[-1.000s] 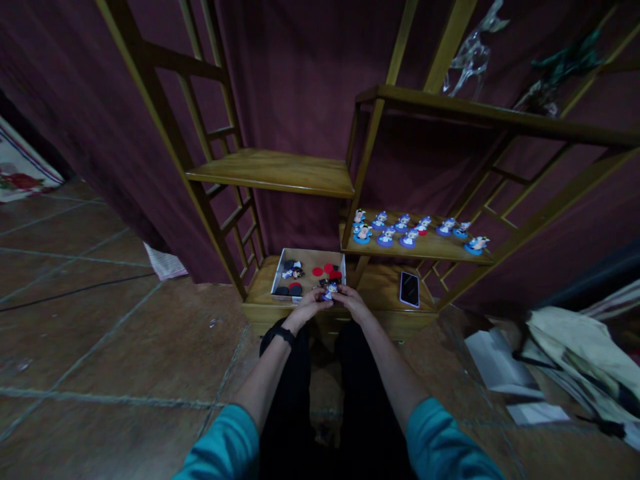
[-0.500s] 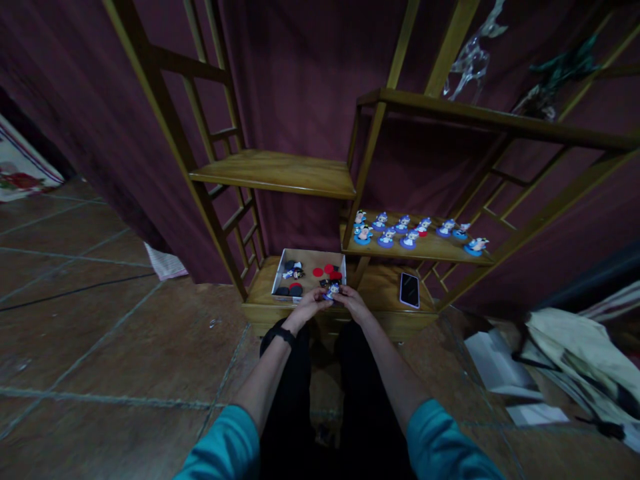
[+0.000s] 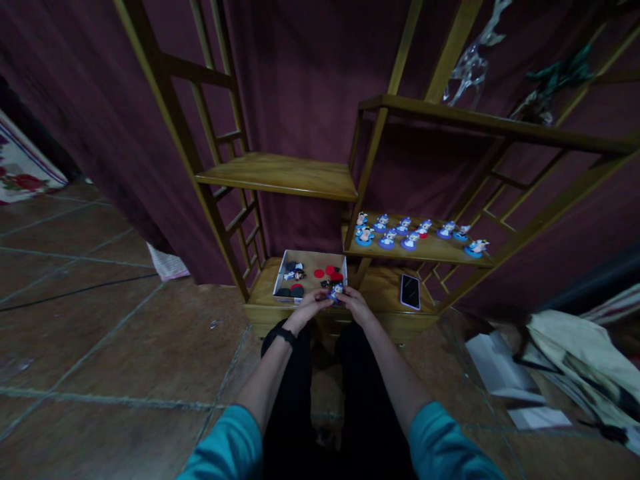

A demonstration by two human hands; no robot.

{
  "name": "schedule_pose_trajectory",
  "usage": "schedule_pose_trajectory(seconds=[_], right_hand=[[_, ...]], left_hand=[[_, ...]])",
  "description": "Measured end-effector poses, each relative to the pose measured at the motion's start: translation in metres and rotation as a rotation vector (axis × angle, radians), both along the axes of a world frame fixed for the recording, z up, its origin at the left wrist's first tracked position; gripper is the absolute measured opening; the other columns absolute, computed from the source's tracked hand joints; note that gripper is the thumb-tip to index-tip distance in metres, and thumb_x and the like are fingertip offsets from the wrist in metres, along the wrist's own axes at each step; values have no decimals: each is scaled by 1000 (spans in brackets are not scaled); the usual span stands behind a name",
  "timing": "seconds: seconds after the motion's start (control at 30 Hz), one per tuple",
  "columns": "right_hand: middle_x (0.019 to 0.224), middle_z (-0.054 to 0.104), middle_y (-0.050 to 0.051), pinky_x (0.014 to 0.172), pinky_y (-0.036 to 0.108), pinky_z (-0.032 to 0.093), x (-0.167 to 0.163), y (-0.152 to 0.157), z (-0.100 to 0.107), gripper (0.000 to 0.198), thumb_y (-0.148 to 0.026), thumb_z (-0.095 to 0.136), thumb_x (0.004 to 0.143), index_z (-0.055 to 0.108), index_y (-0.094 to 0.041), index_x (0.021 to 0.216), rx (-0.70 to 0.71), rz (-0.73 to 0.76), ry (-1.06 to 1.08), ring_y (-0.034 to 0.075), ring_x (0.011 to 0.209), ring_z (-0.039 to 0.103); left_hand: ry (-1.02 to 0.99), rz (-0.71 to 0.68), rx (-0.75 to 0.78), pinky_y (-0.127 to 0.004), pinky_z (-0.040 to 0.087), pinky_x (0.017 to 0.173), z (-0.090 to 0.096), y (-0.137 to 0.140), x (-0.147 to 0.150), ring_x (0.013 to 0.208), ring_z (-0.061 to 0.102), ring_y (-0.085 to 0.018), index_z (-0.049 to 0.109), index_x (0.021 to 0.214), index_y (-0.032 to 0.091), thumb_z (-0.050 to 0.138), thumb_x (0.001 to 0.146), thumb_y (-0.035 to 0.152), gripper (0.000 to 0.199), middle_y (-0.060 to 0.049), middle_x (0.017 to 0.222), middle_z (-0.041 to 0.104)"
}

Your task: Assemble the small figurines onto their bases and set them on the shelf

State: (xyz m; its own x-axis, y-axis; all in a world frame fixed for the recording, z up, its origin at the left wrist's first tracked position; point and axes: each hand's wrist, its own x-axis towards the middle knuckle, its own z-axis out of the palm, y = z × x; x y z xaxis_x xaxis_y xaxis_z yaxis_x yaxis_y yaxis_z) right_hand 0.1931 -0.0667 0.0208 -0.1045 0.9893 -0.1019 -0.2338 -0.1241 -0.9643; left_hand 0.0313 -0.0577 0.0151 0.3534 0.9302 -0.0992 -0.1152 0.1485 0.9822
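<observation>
Between my two hands is a small purple-and-white figurine, held at the front edge of an open box. My left hand, with a black band on its wrist, pinches it from the left. My right hand grips it from the other side. Behind them the shallow cardboard box holds red discs, dark discs and another figurine lying down. On the shelf to the right stand several similar figurines on purple, blue and red round bases.
A phone lies on the lower board at right. Wooden shelving rises around the box, with a clear animal ornament and a green ornament high up. White packaging and a pale cloth bag lie on the floor at right.
The figurine has tilted slightly and shifted a little to the right in my hands. Both hands keep hold of it, and the view has moved slightly.
</observation>
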Motion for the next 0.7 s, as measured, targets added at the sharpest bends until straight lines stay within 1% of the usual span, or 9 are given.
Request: schedule_pose_trajectory(seconds=[0.1,0.3,0.43,0.57,0.7], right_hand=[[80,68,1,71,30,44,2,-1,0,30,-38,72,57,66,-20,81,-12,12,24,18,74,61],[84,69,3,70,28,45,3,-7,4,29,-34,72,58,67,-20,83,-21,-32,57,16,76,60],[84,68,3,69,30,46,5,-12,8,27,-31,73,55,67,-20,79,-59,-105,111,17,78,60],[85,68,4,70,31,47,12,-20,12,25,-28,74,55,67,-20,78,-58,-127,180,18,80,60],[83,68,2,70,31,49,22,-33,18,23,-26,74,57,66,-20,78,-62,-161,269,16,78,61]], left_hand=[[-2,9,-1,-23,43,60,2,-1,-1,69,59,-13,60,95,15,76,57,29,43,-2,77,65],[14,38,-21,-24,44,60,5,-2,-2,68,60,-13,62,94,15,75,59,31,41,-4,84,66],[12,35,-59,-24,44,60,5,-1,-2,65,61,-13,62,93,15,75,60,34,40,-4,79,66],[34,35,-83,-24,44,60,7,-1,-3,65,62,-14,62,95,15,75,60,35,42,-4,75,67],[55,36,-96,-25,44,62,9,-2,-2,67,63,-14,61,95,16,74,61,36,42,-5,83,68]])
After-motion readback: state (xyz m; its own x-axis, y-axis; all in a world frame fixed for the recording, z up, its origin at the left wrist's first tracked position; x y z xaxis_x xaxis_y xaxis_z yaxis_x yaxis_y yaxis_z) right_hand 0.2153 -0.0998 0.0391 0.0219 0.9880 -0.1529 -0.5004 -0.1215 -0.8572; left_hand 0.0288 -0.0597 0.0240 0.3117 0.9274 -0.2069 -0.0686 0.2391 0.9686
